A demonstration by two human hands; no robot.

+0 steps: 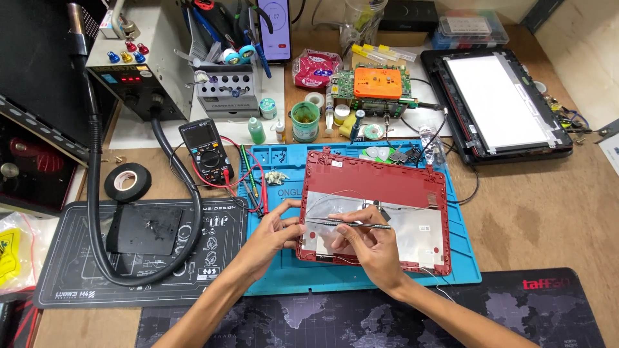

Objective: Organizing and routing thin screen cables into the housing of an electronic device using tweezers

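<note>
Red plastic laptop lid shell (377,183), lying inner side up on a blue silicone repair mat (464,261), near the middle of the wooden workbench (541,212). Inside lined with dull silver foil (416,229), thin pale wires trailing across it. Left hand (271,235) gripping the shell's left edge, thumb over the rim, fingers curled beneath and hidden. Right hand (371,245) resting on the foil, fingertips pinched narrowly around slim metal tweezers (348,223) pointing left to right; what the tips touch too small to make out.

Left of the mat: black printed work pad (71,270) with a thick black hose (97,212) looping over it, roll of black tape (127,182), dark handheld multimeter (207,151) with red leads. Far side: grey soldering station (138,58), green circuit board with an orange block (376,84), flat display panel in a black frame (496,103) to the far right. Forearms cut off at the near edge.
</note>
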